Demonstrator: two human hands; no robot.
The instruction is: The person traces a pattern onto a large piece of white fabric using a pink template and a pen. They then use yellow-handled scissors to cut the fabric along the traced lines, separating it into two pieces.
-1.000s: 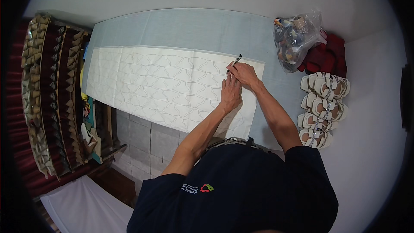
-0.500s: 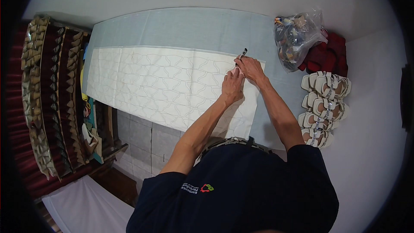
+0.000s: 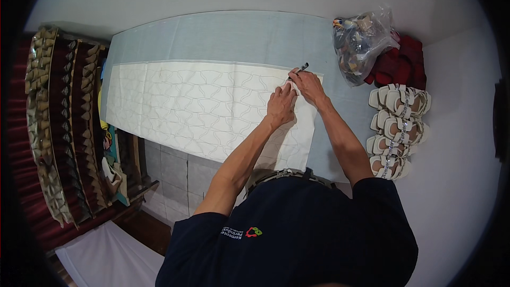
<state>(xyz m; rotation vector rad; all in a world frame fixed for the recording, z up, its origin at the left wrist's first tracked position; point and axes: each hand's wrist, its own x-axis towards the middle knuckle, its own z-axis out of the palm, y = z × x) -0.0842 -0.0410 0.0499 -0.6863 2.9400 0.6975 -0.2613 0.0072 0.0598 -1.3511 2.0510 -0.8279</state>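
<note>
A long white sheet (image 3: 186, 101) lies across the table, drawn over with rows of thin, curved, interlocking outlines. Near its far right corner my right hand (image 3: 309, 85) is closed around a dark pen (image 3: 305, 66), whose tip is hidden by the fingers. Just left of it, my left hand (image 3: 281, 107) presses down with its fingers spread on the sheet. A small pale piece seems to lie under the left fingertips, but its shape is mostly covered.
The sheet rests on a grey-blue table top (image 3: 212, 34). At the right are a clear plastic bag of small items (image 3: 358, 48), dark red fabric (image 3: 404, 64) and several white sandals (image 3: 398, 127). Racks of shoe parts (image 3: 64, 127) stand left, above a tiled floor (image 3: 172, 180).
My left hand has shifted slightly left and its fingers are more spread. The pen leans a little further right in my right hand, which has hardly moved.
</note>
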